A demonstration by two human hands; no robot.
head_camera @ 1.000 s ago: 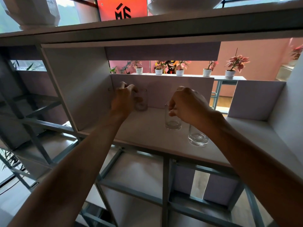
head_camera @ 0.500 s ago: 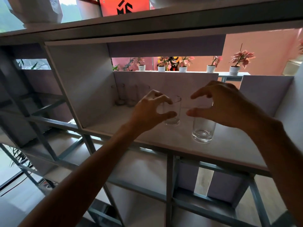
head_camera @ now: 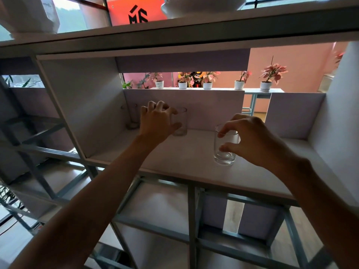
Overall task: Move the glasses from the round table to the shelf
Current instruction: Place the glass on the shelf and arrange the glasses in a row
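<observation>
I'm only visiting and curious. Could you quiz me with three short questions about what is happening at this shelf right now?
1. True or false: the front glass held by the right hand lies on its side.
2. Multiple choice: where is the back glass that the left hand holds? A) on the shelf board; B) on the floor; C) on the top level beside the orange sign.
3. Fill in: the white pots behind the board hold pink-leaved ____.

Key: 1 false, it is upright; 2 A; 3 plants.
</observation>
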